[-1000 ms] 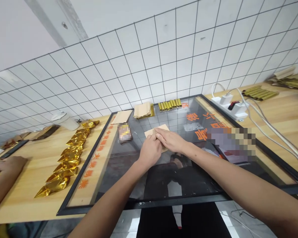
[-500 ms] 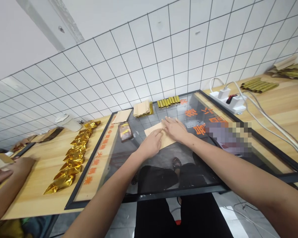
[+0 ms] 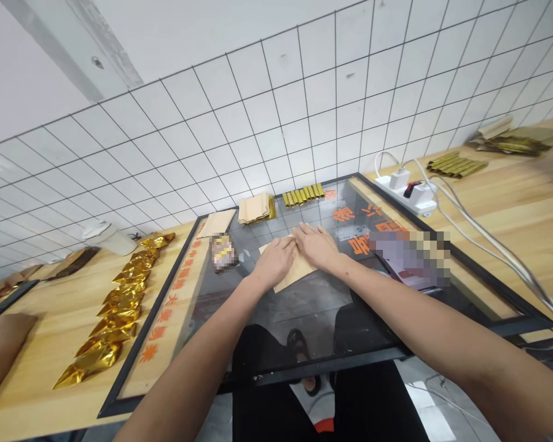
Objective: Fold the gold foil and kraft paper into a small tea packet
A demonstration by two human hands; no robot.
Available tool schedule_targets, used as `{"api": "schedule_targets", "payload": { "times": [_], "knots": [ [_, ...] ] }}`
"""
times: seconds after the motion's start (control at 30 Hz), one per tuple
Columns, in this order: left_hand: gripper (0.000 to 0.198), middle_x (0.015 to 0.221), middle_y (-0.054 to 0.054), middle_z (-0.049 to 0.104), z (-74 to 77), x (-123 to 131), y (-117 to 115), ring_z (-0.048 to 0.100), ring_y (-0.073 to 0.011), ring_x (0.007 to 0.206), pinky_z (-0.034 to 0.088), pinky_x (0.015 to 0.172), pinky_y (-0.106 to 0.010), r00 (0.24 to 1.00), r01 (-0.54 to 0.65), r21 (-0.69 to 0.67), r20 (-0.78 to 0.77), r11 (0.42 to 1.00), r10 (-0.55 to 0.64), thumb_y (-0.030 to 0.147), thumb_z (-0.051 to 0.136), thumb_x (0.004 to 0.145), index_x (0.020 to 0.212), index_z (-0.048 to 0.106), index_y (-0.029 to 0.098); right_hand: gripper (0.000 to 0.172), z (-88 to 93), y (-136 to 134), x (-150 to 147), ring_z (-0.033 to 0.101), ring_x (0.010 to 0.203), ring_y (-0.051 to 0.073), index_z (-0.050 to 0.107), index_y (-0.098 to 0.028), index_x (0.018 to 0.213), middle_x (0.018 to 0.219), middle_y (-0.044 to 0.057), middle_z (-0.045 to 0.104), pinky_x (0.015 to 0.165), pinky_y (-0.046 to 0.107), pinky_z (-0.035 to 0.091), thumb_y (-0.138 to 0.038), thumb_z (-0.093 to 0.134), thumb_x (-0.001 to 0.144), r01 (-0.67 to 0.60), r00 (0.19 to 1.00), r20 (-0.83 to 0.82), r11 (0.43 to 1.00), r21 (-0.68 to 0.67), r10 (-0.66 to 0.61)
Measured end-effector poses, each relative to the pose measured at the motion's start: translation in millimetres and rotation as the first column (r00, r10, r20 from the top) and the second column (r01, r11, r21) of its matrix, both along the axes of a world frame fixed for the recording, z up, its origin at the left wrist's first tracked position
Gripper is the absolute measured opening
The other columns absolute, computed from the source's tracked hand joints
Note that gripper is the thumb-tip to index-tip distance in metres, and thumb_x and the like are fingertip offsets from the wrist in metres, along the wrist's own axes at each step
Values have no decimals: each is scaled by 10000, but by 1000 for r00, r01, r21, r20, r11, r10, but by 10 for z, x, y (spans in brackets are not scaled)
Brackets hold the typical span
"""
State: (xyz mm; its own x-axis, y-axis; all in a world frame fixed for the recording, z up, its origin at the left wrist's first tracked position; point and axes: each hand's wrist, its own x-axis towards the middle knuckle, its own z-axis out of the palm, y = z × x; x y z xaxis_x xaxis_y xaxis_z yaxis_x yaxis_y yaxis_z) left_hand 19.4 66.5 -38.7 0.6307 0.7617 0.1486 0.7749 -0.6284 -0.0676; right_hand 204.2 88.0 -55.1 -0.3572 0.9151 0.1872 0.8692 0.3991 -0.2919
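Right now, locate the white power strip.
Head view, right side: the power strip lies on the wooden bench, between the glass panel and the gold pile.

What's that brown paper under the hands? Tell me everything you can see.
The paper is a flat tan sheet or envelope, kraft-like, plain, lying askew on the glass panel. The left hand and right hand rest on its far part, covering much of it; one near corner points toward the person.

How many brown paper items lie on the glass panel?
3: the pressed sheet under the left hand and right hand; a corner sheet back-left; a stack at the back edge, which may hide more.
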Motion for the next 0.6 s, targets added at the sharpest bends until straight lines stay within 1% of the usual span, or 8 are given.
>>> {"api": "schedule_targets", "payload": {
  "times": [0.07, 0.17, 0.33, 0.4, 0.43, 0.47, 0.53, 0.6],
  "knots": [
    [428, 1557, -210, 605, -4, -5, 32, 605, -296, 1307, 439, 1166, -494, 1000, 20, -7, -9, 1000, -20, 196, 389, 1093, 1415, 647, 83, 545, 10, -8, 0, 411, 1620, 293, 512, -177, 1639, 1758, 177, 425, 1319, 518, 276, -245, 368, 1117, -1, 1000, 10, 1000, -6, 1],
    [439, 1557, -195, 618, 1, 3, 71, 587, -300, 1335, 430, 1163, -479, 1000, 21, -19, -17, 1000, -21, 214, 393, 1093, 1420, 653, 80, 546, 20, -24, 4, 416, 1617, 305, 515, -177, 1637, 1760, 187, 414, 1320, 540, 272, -242, 365, 1116, 8, 1000, 19, 1000, -4, -8],
    [475, 1617, -158, 585, -33, 21, -8, 578, -341, 1283, 460, 1085, -530, 997, -80, -9, 8, 997, 80, 283, 376, 1114, 1501, 604, 129, 523, 43, -53, 41, 436, 1605, 326, 569, -192, 1603, 1735, 206, 451, 1298, 577, 314, -261, 358, 1130, -20, 1000, 9, 999, 25, 20],
    [485, 1649, -155, 555, -61, 31, -62, 563, -351, 1300, 464, 1073, -545, 993, -112, -4, 27, 994, 112, 282, 384, 1114, 1539, 568, 135, 519, 60, -66, 57, 433, 1609, 320, 584, -181, 1590, 1731, 193, 463, 1300, 559, 324, -250, 347, 1133, -40, 999, -3, 998, 51, 40],
    [487, 1656, -154, 546, -75, 39, -84, 560, -351, 1304, 470, 1066, -545, 992, -122, -2, 39, 993, 122, 276, 390, 1113, 1549, 555, 135, 528, 68, -76, 60, 444, 1603, 304, 572, -177, 1599, 1732, 177, 467, 1298, 525, 342, -227, 337, 1129, -54, 998, -8, 996, 64, 55],
    [483, 1647, -156, 553, -87, 49, -100, 562, -347, 1299, 475, 1061, -541, 991, -127, -1, 51, 992, 127, 270, 396, 1112, 1546, 555, 133, 542, 75, -88, 58, 477, 1582, 282, 547, -178, 1618, 1730, 157, 478, 1282, 479, 377, -197, 331, 1121, -75, 997, -15, 994, 77, 77],
    [445, 1571, -154, 615, -107, 70, -113, 572, -331, 1287, 475, 1072, -519, 990, -126, -3, 71, 992, 125, 263, 413, 1110, 1495, 598, 138, 586, 80, -118, 41, 600, 1475, 251, 490, -183, 1658, 1686, 129, 547, 1196, 395, 482, -141, 353, 1089, -126, 991, -39, 988, 90, 130],
    [406, 1468, -146, 680, -122, 89, -112, 585, -312, 1276, 461, 1109, -496, 988, -127, -8, 92, 992, 127, 266, 415, 1114, 1432, 642, 152, 617, 70, -145, 17, 690, 1361, 254, 472, -183, 1666, 1621, 122, 621, 1099, 367, 554, -115, 405, 1056, -170, 983, -53, 980, 101, 176]
  ]
}}
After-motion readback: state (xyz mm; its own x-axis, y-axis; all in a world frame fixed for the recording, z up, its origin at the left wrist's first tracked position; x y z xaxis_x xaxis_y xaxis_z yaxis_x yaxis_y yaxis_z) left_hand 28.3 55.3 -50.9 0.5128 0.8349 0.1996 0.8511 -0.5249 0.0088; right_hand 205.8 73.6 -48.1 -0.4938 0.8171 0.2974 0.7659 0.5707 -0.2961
